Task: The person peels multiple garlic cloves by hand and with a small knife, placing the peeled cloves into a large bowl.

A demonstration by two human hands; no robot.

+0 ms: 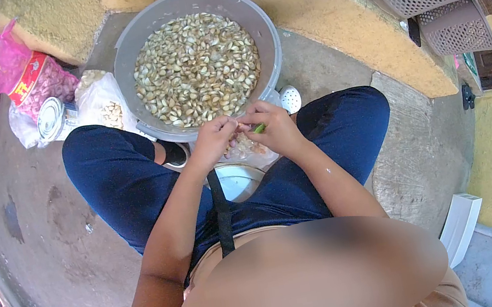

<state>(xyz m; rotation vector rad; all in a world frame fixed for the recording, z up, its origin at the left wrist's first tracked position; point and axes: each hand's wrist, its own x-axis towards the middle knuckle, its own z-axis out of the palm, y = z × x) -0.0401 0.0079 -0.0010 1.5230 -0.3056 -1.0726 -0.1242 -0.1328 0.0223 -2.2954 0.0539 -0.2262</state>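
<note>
Over my lap, at the near rim of a big grey tub (pixel 268 20), my hands meet. Peeled garlic cloves (pixel 195 64) fill the tub. My left hand (pixel 217 137) is closed in a pinch on a small garlic clove (pixel 241 127), mostly covered by my fingers. My right hand (pixel 273 124) is closed around a green-handled knife (pixel 259 128); its blade is hidden. Just below my hands, a clear plastic bag (pixel 253 155) holds pinkish unpeeled garlic. A white round container (pixel 239 180) sits between my legs, partly covered.
Left of the tub are a white plastic bag with cloves (pixel 112 114), a lidded tin (pixel 51 119) and a pink mesh sack of garlic (pixel 49 85). A white perforated scoop (pixel 290 99) lies by the tub's right side. A yellow ledge (pixel 329 29) runs behind.
</note>
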